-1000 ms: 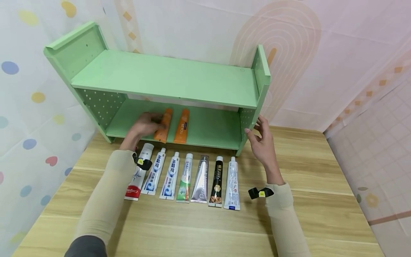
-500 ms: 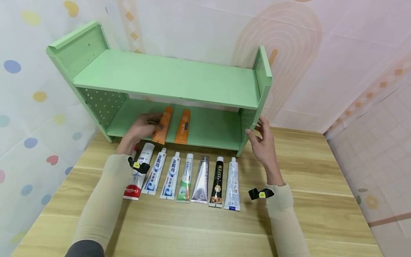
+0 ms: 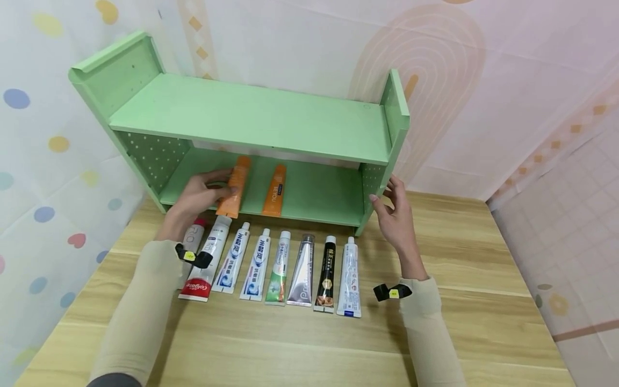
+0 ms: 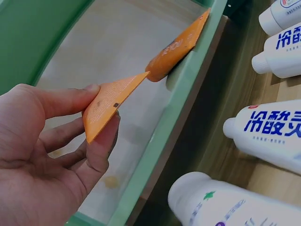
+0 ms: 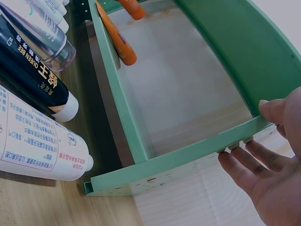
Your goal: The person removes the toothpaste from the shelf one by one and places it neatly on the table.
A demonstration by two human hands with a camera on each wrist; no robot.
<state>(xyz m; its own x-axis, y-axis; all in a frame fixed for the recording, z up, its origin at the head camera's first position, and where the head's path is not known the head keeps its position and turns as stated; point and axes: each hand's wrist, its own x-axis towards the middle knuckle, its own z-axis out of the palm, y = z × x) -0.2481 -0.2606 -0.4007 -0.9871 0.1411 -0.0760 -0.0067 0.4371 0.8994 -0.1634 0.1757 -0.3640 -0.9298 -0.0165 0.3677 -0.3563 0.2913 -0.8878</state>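
My left hand pinches an orange toothpaste tube between thumb and fingers, over the lower board of a green shelf. In the left wrist view that tube's flat crimped end faces the camera and its cap end is hidden. To its right, a second orange tube lies on the lower board, flat end toward the front edge. At the shelf's right side panel, my right hand holds the edge, thumb on one side and fingertips against the outer face in the right wrist view.
In front of the shelf, several toothpaste tubes lie in a row on the wooden table, caps toward the shelf. A red-and-white Colgate tube is near the left end, a black tube and a white tube at the right.
My left hand has moved left along the lower board with the orange tube, widening the gap to the second one. A tube at the row's left end has come into sight. My right hand stays put.
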